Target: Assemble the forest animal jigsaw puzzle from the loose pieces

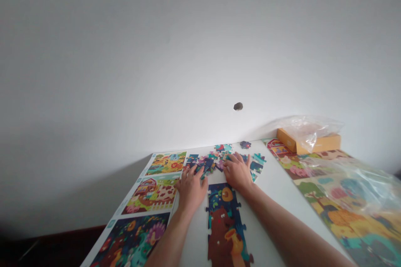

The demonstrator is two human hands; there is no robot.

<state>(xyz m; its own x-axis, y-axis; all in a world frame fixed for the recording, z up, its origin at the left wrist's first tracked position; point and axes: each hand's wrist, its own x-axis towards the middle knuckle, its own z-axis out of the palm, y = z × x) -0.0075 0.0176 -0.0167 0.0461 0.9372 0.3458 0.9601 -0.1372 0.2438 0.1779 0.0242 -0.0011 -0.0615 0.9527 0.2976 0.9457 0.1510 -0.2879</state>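
Head view of a white worktop [277,187] against a plain wall [200,50]. The left hand [190,187] was partly open and curved over dark blue puzzle pieces [200,164] at the near edge of a loose heap, touching them; whether it had hold of a piece could not be told. The right hand [238,171] lay flatter and more widely spread on the heap's right side, resting on the pieces with no visible grip. Several pieces lay scattered just beyond and to the right of the heap. A partly joined puzzle [224,221] showing a brown bear on a dark blue ground lay directly below the heap, between the forearms. Three printed picture sheets [150,195] lay in a column along the worktop's left side, and a larger printed sheet [341,210] lay at the right, partly under clear plastic. At the far right corner stood an orange box [308,142], with a clear plastic bag [308,127] draped over it; the box's contents were hidden.
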